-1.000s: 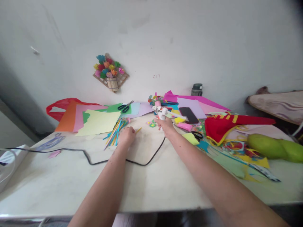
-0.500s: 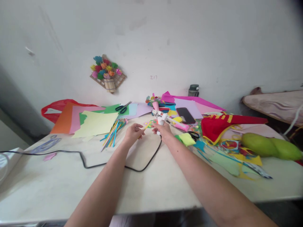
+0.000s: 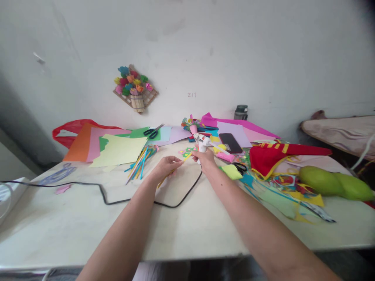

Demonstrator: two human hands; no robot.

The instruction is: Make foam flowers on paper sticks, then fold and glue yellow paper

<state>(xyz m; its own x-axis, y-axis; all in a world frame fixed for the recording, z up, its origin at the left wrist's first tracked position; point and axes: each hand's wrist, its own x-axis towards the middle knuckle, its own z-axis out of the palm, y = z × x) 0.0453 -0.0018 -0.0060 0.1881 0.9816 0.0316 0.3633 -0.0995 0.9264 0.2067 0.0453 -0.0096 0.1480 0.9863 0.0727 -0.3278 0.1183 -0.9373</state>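
Note:
My left hand (image 3: pixel 166 168) is closed on a thin yellow stick (image 3: pixel 187 157), which slants up to the right over the table. My right hand (image 3: pixel 206 159) grips a white hot glue gun (image 3: pixel 202 143) by its handle; a glue stick seems to jut from its back. The far tip of the yellow stick meets the thumb and fingertips of my right hand; whether they pinch it I cannot tell. Just behind lie small green, pink and yellow paper flowers (image 3: pixel 190 151). A bundle of yellow, blue and white sticks (image 3: pixel 140 164) rests left of my left hand.
A black cord (image 3: pixel 172 206) loops across the table (image 3: pixel 187 238). Coloured paper sheets (image 3: pixel 123 150) and scissors (image 3: pixel 154 132) lie at back left. On the right are a phone (image 3: pixel 231 143), a red cloth (image 3: pixel 263 158), paper scraps (image 3: pixel 278 201) and green fruit (image 3: pixel 319 180). A bottle (image 3: pixel 240 112) stands behind.
The yellow stick has slid up and right, its tip now at my right fingertips. My hands have come closer together. The camera view has shifted slightly.

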